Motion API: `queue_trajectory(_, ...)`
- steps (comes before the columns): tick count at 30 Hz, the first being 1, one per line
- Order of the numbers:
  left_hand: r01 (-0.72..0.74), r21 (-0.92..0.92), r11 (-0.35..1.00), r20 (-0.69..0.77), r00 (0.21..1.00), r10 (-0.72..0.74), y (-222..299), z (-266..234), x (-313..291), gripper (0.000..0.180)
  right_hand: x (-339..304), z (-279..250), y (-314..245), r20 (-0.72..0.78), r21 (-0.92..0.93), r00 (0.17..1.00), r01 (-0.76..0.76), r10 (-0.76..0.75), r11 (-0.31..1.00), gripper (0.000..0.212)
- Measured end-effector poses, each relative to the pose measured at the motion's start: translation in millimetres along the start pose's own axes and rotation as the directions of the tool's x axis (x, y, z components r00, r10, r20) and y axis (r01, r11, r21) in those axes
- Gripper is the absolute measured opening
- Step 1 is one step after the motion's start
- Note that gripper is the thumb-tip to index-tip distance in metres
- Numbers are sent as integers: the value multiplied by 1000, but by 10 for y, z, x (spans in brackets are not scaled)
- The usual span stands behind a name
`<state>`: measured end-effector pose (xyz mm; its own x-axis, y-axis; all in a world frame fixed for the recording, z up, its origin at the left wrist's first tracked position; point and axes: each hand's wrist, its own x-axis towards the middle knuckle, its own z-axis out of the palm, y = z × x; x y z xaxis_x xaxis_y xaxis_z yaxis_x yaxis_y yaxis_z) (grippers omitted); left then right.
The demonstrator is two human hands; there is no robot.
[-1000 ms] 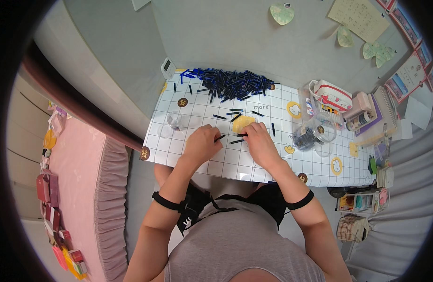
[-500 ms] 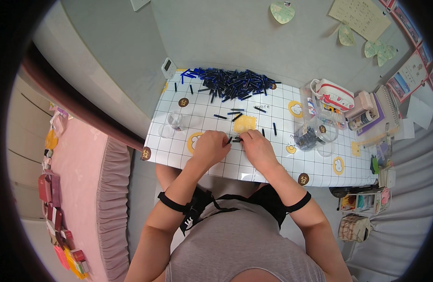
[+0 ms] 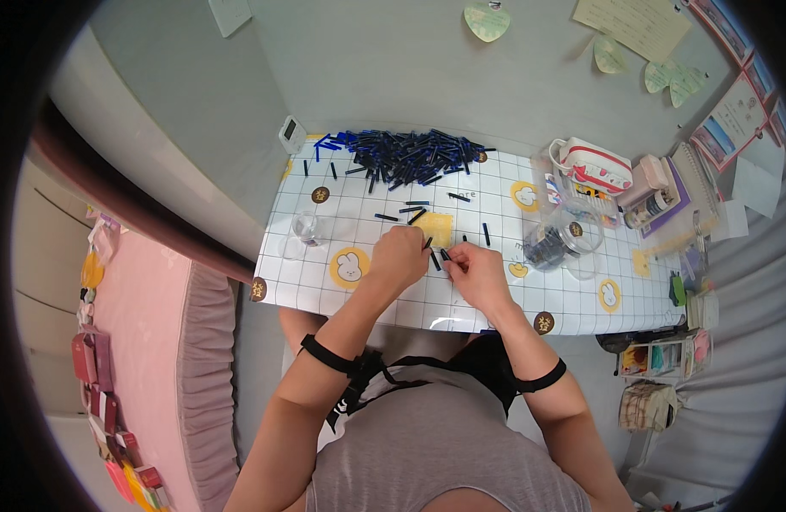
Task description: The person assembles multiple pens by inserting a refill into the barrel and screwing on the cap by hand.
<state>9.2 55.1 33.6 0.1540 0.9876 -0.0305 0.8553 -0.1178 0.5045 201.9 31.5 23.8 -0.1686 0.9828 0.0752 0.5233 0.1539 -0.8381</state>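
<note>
My left hand [image 3: 399, 257] is closed over the middle of the table, with a small dark ink cartridge [image 3: 428, 243] between thumb and fingers. Opposite it, my right hand [image 3: 479, 275] pinches another ink cartridge [image 3: 446, 254] at the fingertips. One loose cartridge [image 3: 435, 263] lies between the two hands. Several more are scattered just beyond them, some by a yellow square [image 3: 435, 229] printed on the table cover. At the table's far side is a big heap of dark blue ink cartridges [image 3: 410, 156].
A small clear cup [image 3: 306, 225] stands on the left of the table cover [image 3: 312, 286]. To the right, a clear jar [image 3: 546, 245] holds dark pieces. Behind it are a white-and-red pouch [image 3: 591, 165] and notebooks. A small white timer [image 3: 291, 134] leans at the far left corner.
My left hand has moved right and away from me, uncovering the printed rabbit. My right hand has turned, its fingertips now pinching a cartridge in plain sight. The whole view has shifted slightly.
</note>
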Motion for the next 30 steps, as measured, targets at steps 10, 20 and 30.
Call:
queue_trajectory(10,22,86,996,-7,1000,-22,304,126,69,36,-62,-220,0,-83,-286,993,55,-82,957,12)
queue_trajectory(20,-78,117,990,41,996,73,539,286,207,31,-263,-411,65,-261,-249,958,51,-117,967,13)
queue_trajectory(30,-179,-110,978,49,981,185,223,194,201,24,-285,-381,164,-255,-22,966,46,-50,999,23)
